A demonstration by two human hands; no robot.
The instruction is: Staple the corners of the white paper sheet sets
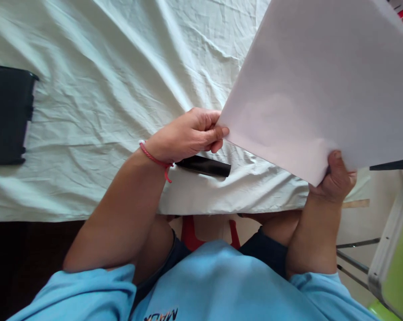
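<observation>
Wrinkled pale cloth [114, 89] covers the tabletop before me, creased in long soft folds. My left hand [188, 136] reaches forward over it, forearm angled up from my lap, a red cord bracelet [152, 157] at the wrist; its grip pinches the near left corner of a large white sheet of paper [315, 89] between thumb and curled fingers. My right hand [337, 176] rises from below the table edge, wrist bent, its grip clasping the sheet's lower corner with the thumb on top. Smooth and stiff, the paper is lifted off the cloth and tilted. A glossy black pen [204, 166] lies on the cloth just under my left hand. A flat black case [7, 116] rests far left.
</observation>
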